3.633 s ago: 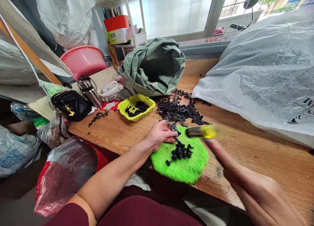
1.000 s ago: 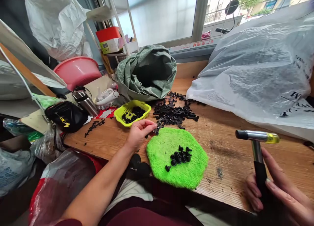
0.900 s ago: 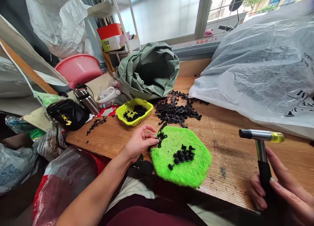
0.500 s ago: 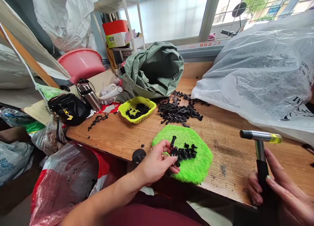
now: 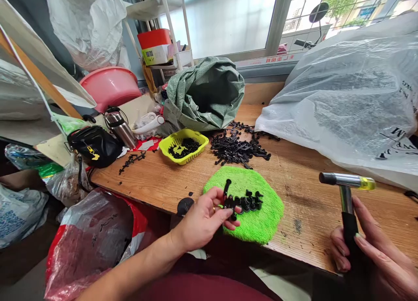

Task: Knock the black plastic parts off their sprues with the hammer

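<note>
My left hand (image 5: 204,218) is closed on a small black plastic part (image 5: 227,195) at the near left edge of a bright green fuzzy pad (image 5: 259,214). A cluster of small black studs (image 5: 250,201) lies on the pad just right of my fingers. My right hand (image 5: 362,257) grips the black handle of a small hammer (image 5: 346,182), held upright above the table's near right edge, its metal head ending in a yellow tip. A pile of black plastic parts (image 5: 238,146) lies on the wooden table (image 5: 313,196) beyond the pad.
A yellow basket (image 5: 183,145) with black parts stands left of the pile. A green sack (image 5: 205,94) sits behind it, a large clear plastic bag (image 5: 342,101) at right. A flask (image 5: 121,126), black pouch (image 5: 93,145) and pink basin (image 5: 109,85) crowd the left. A red-lined bag (image 5: 94,235) hangs below the edge.
My left hand picked a black part from near the pile and drew it back to the pad's near edge. The hammer, which was swinging earlier, now stays raised and still at right.
</note>
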Action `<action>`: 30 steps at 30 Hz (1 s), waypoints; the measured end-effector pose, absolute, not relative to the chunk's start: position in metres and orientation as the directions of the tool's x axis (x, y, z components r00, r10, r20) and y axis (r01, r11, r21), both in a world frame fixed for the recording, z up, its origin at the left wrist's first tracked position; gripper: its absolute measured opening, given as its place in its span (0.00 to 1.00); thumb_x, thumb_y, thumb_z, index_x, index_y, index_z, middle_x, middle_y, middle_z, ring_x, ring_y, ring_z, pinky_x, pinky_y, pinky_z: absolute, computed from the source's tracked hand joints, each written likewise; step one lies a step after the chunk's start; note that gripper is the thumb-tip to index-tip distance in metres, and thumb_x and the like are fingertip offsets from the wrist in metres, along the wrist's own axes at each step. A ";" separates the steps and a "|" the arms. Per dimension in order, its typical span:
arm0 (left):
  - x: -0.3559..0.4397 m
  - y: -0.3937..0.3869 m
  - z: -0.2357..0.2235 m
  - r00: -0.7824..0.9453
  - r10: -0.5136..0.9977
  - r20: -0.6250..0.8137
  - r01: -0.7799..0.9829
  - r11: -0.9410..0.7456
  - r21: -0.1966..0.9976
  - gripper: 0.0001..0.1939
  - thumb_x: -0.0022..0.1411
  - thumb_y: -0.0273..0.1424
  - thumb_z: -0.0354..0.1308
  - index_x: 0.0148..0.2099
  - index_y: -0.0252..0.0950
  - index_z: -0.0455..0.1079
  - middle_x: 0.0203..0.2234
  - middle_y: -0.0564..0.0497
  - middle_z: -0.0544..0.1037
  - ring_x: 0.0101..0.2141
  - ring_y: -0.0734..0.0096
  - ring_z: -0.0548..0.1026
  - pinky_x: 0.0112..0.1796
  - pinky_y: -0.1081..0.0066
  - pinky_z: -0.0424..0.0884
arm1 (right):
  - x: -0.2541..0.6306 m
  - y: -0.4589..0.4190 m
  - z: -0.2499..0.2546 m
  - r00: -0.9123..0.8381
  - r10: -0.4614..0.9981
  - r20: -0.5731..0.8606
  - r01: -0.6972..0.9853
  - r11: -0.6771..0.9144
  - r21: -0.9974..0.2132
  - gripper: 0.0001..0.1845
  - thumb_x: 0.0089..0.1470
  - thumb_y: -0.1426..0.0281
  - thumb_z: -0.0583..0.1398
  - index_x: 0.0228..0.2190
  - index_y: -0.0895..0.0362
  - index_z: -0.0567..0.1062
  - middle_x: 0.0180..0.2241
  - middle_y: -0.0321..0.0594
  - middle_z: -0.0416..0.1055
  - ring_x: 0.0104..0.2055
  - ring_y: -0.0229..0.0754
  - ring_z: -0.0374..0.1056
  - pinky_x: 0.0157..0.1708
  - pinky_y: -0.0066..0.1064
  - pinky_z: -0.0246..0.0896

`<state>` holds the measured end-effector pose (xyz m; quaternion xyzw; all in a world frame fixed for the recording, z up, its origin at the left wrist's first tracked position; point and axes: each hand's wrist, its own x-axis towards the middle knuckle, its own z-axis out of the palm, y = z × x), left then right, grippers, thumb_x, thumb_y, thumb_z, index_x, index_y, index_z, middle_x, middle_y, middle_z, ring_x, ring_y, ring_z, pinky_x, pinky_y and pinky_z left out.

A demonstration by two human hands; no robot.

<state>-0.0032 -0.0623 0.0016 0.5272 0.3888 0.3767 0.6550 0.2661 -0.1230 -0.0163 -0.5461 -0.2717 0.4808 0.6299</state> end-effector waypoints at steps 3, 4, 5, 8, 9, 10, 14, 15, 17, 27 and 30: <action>0.001 -0.062 -0.001 0.402 0.906 -0.128 0.028 0.128 0.991 0.15 0.57 0.40 0.61 0.37 0.36 0.62 0.31 0.50 0.73 0.34 0.67 0.78 0.34 0.69 0.76 | 0.270 -0.122 -0.022 0.389 0.908 -0.155 -0.324 -0.022 -0.946 0.45 0.45 0.56 0.66 0.62 0.37 0.56 0.17 0.31 0.60 0.15 0.37 0.57 0.15 0.26 0.56; 0.000 -0.062 -0.001 0.387 0.914 -0.124 0.059 0.110 0.992 0.14 0.58 0.39 0.60 0.37 0.36 0.62 0.31 0.50 0.73 0.34 0.66 0.78 0.34 0.68 0.77 | 0.271 -0.122 -0.024 0.389 0.910 -0.144 -0.327 -0.010 -0.945 0.44 0.45 0.57 0.66 0.62 0.37 0.56 0.17 0.31 0.60 0.15 0.37 0.57 0.15 0.26 0.56; -0.002 -0.063 -0.001 0.380 0.917 -0.120 0.077 0.098 0.992 0.14 0.58 0.39 0.60 0.37 0.36 0.62 0.31 0.50 0.73 0.35 0.66 0.78 0.35 0.68 0.77 | 0.272 -0.122 -0.026 0.389 0.911 -0.134 -0.326 0.000 -0.945 0.44 0.46 0.57 0.66 0.62 0.36 0.57 0.17 0.31 0.61 0.15 0.37 0.57 0.15 0.26 0.56; -0.010 -0.064 0.000 0.407 0.903 -0.133 0.070 0.115 0.991 0.14 0.58 0.39 0.60 0.38 0.36 0.62 0.31 0.49 0.75 0.35 0.67 0.78 0.35 0.70 0.76 | 0.274 -0.122 -0.028 0.386 0.915 -0.116 -0.314 0.012 -0.949 0.44 0.45 0.57 0.66 0.61 0.37 0.57 0.17 0.31 0.61 0.15 0.38 0.57 0.15 0.27 0.56; -0.012 -0.064 0.000 0.421 0.895 -0.149 0.054 0.139 0.989 0.15 0.57 0.40 0.61 0.38 0.35 0.62 0.32 0.48 0.76 0.33 0.69 0.77 0.33 0.72 0.75 | 0.273 -0.123 -0.027 0.385 0.915 -0.120 -0.312 0.006 -0.950 0.44 0.45 0.57 0.66 0.61 0.37 0.57 0.17 0.31 0.61 0.15 0.38 0.57 0.15 0.27 0.56; -0.015 -0.065 0.000 0.428 0.889 -0.163 0.033 0.165 0.986 0.16 0.56 0.40 0.62 0.38 0.35 0.63 0.32 0.48 0.76 0.31 0.70 0.77 0.32 0.73 0.74 | 0.273 -0.123 -0.026 0.384 0.913 -0.136 -0.313 -0.010 -0.950 0.43 0.46 0.57 0.65 0.62 0.37 0.57 0.17 0.32 0.61 0.15 0.38 0.57 0.15 0.27 0.56; -0.020 -0.066 -0.003 0.325 0.931 -0.165 -0.118 0.213 0.970 0.19 0.52 0.41 0.65 0.37 0.34 0.64 0.32 0.52 0.74 0.24 0.78 0.75 0.25 0.79 0.67 | 0.267 -0.124 -0.019 0.389 0.900 -0.198 -0.327 -0.065 -0.943 0.39 0.49 0.56 0.64 0.60 0.34 0.58 0.18 0.32 0.60 0.17 0.36 0.56 0.17 0.25 0.55; -0.021 -0.067 -0.003 0.288 0.943 -0.165 -0.155 0.216 0.964 0.19 0.51 0.40 0.66 0.37 0.34 0.64 0.31 0.53 0.72 0.23 0.81 0.73 0.23 0.81 0.64 | 0.267 -0.124 -0.019 0.394 0.898 -0.197 -0.329 -0.062 -0.942 0.39 0.49 0.56 0.64 0.60 0.34 0.58 0.18 0.32 0.60 0.16 0.36 0.56 0.17 0.25 0.55; -0.022 -0.068 -0.003 0.254 0.946 -0.199 -0.204 0.254 0.946 0.18 0.48 0.37 0.67 0.37 0.33 0.65 0.28 0.56 0.69 0.19 0.86 0.69 0.20 0.83 0.57 | 0.269 -0.124 -0.021 0.395 0.900 -0.184 -0.334 -0.046 -0.941 0.40 0.48 0.57 0.64 0.61 0.35 0.57 0.18 0.32 0.60 0.16 0.37 0.56 0.17 0.26 0.55; -0.016 -0.066 -0.005 0.239 0.887 -0.396 -0.120 0.432 0.894 0.17 0.43 0.38 0.65 0.27 0.34 0.61 0.13 0.59 0.66 0.11 0.80 0.67 0.13 0.82 0.55 | 0.288 -0.119 -0.045 0.366 0.926 -0.091 -0.267 0.011 -0.964 0.44 0.47 0.58 0.65 0.62 0.38 0.56 0.17 0.31 0.61 0.15 0.38 0.58 0.14 0.27 0.57; -0.014 -0.065 -0.006 0.224 0.882 -0.415 -0.129 0.448 0.884 0.14 0.42 0.35 0.64 0.25 0.34 0.61 0.12 0.57 0.68 0.11 0.81 0.65 0.13 0.82 0.56 | 0.286 -0.119 -0.042 0.356 0.930 -0.095 -0.260 0.001 -0.966 0.43 0.48 0.58 0.64 0.63 0.38 0.55 0.17 0.32 0.60 0.15 0.39 0.57 0.14 0.28 0.56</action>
